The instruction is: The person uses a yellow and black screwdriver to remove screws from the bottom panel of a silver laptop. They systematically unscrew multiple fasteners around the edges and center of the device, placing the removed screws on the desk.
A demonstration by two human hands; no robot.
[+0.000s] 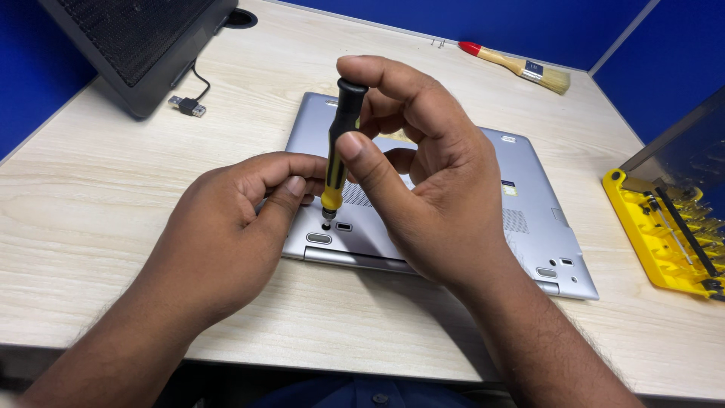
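Mid-screw on the upside-down silver laptop [483, 196] near the desk's front edge: right hand [430, 189] pinches the black-and-yellow screwdriver [338, 143] upright, left hand [226, 227] curls closed steadying its tip at the screw hole [326, 226], so next probably calls for straight, gentle twisting

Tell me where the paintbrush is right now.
In the head view, the paintbrush lies at the far right of the wooden desk, beyond the upturned silver laptop, near the blue partition.
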